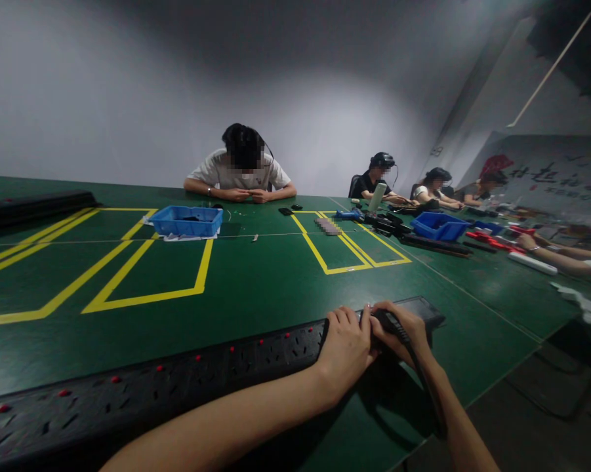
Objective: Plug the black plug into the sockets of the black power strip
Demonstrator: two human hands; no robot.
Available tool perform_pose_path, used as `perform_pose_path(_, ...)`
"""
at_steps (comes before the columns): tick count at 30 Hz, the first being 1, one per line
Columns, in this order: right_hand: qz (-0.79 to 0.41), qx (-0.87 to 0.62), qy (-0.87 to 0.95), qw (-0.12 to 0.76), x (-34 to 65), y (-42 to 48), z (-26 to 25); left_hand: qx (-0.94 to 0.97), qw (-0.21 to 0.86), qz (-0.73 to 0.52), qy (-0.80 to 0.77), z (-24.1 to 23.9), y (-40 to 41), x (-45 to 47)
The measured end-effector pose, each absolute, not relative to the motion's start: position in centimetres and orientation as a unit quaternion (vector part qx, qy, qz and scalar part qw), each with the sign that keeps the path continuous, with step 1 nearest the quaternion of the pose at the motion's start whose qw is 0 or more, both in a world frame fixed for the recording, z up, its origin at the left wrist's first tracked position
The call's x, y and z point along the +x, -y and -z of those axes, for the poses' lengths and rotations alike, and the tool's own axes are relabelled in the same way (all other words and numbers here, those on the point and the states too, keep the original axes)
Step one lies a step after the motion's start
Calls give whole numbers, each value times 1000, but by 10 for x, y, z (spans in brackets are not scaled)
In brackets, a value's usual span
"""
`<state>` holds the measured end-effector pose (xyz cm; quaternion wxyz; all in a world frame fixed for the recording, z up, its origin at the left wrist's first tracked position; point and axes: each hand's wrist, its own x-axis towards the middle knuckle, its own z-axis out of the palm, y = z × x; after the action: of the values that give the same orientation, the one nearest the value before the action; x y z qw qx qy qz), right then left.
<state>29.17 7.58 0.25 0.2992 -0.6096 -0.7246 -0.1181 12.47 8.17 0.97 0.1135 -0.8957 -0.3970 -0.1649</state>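
A long black power strip [216, 362] with a row of red buttons and slotted sockets lies slantwise across the near side of the table. My left hand [347, 344] wraps over its right part, fingers closed round the body. Beside it, my right hand [407, 331] is closed round the thick end of a black power cord [416, 360], at the strip. The cord loops down along my right forearm past the table edge. Between my fingertips, the exact contact of cord and strip is hidden.
The green table [256, 275] bears yellow tape outlines. Farther off are a blue bin [187, 223], a second blue bin [439, 227], a blue tool [348, 214] and another long black strip [34, 208]. Several people sit round the table; a co-worker's arms [561, 259] reach in at right.
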Motion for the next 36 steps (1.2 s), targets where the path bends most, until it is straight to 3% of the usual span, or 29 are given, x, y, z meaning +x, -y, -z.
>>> perform_pose_path(36,113,-608,725,304,289,-75,-6,-895,116,163,398,-9,-82,125)
